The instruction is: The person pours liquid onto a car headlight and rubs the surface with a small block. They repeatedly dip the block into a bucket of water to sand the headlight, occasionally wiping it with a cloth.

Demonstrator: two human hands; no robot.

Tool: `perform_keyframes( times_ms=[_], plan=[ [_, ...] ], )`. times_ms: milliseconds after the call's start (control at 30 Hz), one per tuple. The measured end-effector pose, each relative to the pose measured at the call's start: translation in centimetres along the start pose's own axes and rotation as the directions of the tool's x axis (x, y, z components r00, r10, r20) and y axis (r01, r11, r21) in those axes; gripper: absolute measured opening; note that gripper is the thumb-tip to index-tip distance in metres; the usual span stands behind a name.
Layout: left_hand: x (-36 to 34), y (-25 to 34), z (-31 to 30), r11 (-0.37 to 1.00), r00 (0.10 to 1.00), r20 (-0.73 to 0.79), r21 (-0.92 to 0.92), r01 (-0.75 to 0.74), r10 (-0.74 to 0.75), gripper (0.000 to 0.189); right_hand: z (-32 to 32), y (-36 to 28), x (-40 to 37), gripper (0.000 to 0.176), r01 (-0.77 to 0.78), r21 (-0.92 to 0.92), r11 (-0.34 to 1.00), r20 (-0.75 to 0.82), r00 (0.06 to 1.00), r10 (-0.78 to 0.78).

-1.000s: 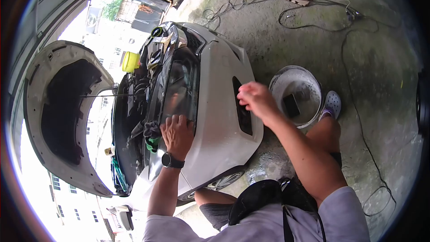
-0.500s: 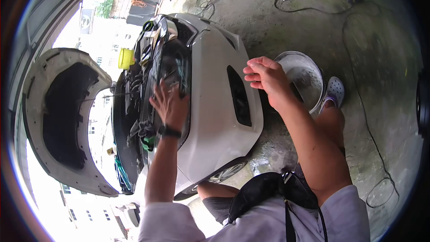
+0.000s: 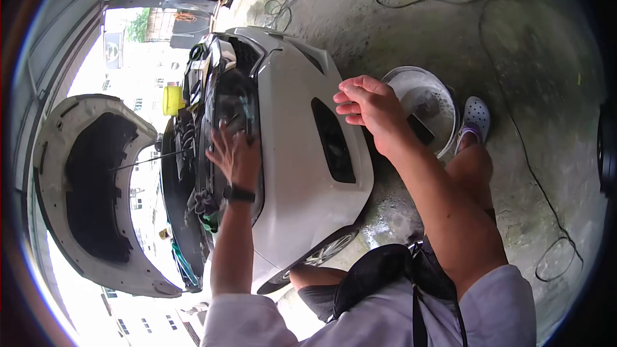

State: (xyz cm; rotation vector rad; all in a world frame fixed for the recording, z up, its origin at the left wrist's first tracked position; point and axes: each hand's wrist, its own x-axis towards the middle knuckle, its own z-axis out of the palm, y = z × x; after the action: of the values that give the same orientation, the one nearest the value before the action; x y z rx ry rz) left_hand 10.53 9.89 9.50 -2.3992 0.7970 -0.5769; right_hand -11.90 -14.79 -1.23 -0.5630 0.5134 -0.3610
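My left hand (image 3: 236, 159), with a dark band (image 3: 239, 193) on its wrist, lies with spread fingers over the headlight (image 3: 234, 106) of a white car. No object shows in it. My right hand (image 3: 373, 106) hovers above the front bumper (image 3: 289, 122), near a dark bumper recess (image 3: 333, 141). Its fingers are loosely bent, a little apart, and nothing is visible between them. Behind the right wrist stands a round bucket (image 3: 443, 90) with greyish contents. A dark flat rectangular thing (image 3: 421, 130) shows at the bucket, partly hidden by my forearm.
The raised hood (image 3: 48, 173) rests on a thin prop rod (image 3: 151, 160). On the engine bay edge are a yellow container (image 3: 172, 100) and a dark grey crumpled cloth (image 3: 204, 202). A black cable (image 3: 514, 122) runs across the concrete floor. My foot in a light clog (image 3: 475, 115) is beside the bucket.
The camera view has shifted slightly, so the car and bucket sit a bit differently in the picture. Both hands keep nearly the same pose; the left stays over the headlight.
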Motion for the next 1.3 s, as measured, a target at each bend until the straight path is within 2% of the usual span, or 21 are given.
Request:
perform_keyframes(
  times_ms=[67, 133, 200, 233, 300, 433, 500, 600, 733, 867, 933, 1067, 1133, 1233, 1300],
  plan=[
    [-1.9, -0.2, -0.1, 0.996, 0.996, 0.039, 0.033, 0.079, -0.08, 0.048, -0.3, -0.6, -0.2, 0.028, -0.009, 0.008, 1.0, 0.009, 1.0, 0.009],
    [0.8, 0.5, 0.4, 0.996, 0.992, 0.101, 0.048, 0.075, -0.08, 0.05, -0.4, -0.4, -0.3, 0.028, -0.018, 0.0, 1.0, 0.017, 1.0, 0.018],
    [4.7, 0.6, 2.9, 1.0, 0.999, -0.044, 0.006, 0.027, -0.026, 0.053, -0.4, -0.3, -0.2, 0.028, -0.013, -0.004, 1.0, 0.011, 1.0, 0.013],
    [5.7, 0.9, 2.7, 1.0, 0.999, -0.042, 0.006, 0.023, -0.023, 0.053, -0.5, -0.1, -0.1, 0.028, -0.012, -0.011, 1.0, 0.008, 1.0, 0.012],
    [7.3, 1.7, 1.7, 0.998, 0.997, 0.054, 0.021, 0.055, -0.056, 0.054, -0.5, -0.2, -0.1, 0.028, -0.006, -0.001, 1.0, 0.0, 1.0, 0.006],
    [1.3, 0.9, -0.2, 0.997, 0.994, 0.092, 0.045, 0.056, -0.06, 0.054, -0.4, -0.9, -0.2, 0.027, 0.016, 0.026, 1.0, -0.02, 1.0, -0.016],
    [-1.7, 0.5, -0.6, 0.991, 0.989, 0.085, 0.058, 0.119, -0.123, 0.053, 0.0, -1.3, -0.5, 0.028, 0.001, 0.049, 0.999, -0.021, 1.0, 0.0],
    [0.8, 1.1, 0.1, 0.991, 0.992, 0.062, 0.088, 0.104, -0.11, 0.053, -0.3, -1.5, -0.6, 0.028, -0.004, 0.054, 0.999, -0.014, 1.0, 0.005],
    [7.7, 2.0, 2.2, 0.995, 0.998, 0.019, 0.069, 0.066, -0.067, 0.05, -0.5, -1.1, -0.7, 0.027, 0.01, 0.047, 0.999, -0.036, 0.999, -0.009],
    [3.1, 0.8, 2.0, 0.997, 0.999, -0.027, 0.064, 0.043, -0.041, 0.051, -0.6, -1.9, -0.8, 0.028, 0.008, 0.075, 0.997, -0.025, 1.0, -0.007],
    [-1.2, 0.7, 0.1, 0.988, 0.99, 0.057, 0.102, 0.119, -0.125, 0.055, -0.7, -1.4, -0.4, 0.027, 0.013, 0.06, 0.998, -0.026, 1.0, -0.011],
    [0.6, 1.9, 0.1, 0.973, 0.98, 0.1, 0.172, 0.155, -0.174, 0.057, -0.7, -1.4, -0.3, 0.026, 0.003, 0.055, 0.998, -0.012, 1.0, -0.002],
    [5.2, 1.3, 2.7, 0.988, 0.997, 0.003, 0.134, 0.079, -0.08, 0.056, -0.6, -1.1, -0.4, 0.026, 0.005, 0.054, 0.999, -0.007, 1.0, -0.005],
    [7.5, 1.9, 2.8, 0.989, 0.996, 0.0, 0.124, 0.083, -0.084, 0.056, -0.6, -1.3, -0.4, 0.026, 0.012, 0.057, 0.998, -0.04, 0.999, -0.01],
    [4.1, 1.9, 1.0, 0.987, 0.994, 0.043, 0.128, 0.098, -0.104, 0.055, -0.6, -1.1, 0.0, 0.026, 0.012, 0.059, 0.998, -0.019, 1.0, -0.011]
  ],
)
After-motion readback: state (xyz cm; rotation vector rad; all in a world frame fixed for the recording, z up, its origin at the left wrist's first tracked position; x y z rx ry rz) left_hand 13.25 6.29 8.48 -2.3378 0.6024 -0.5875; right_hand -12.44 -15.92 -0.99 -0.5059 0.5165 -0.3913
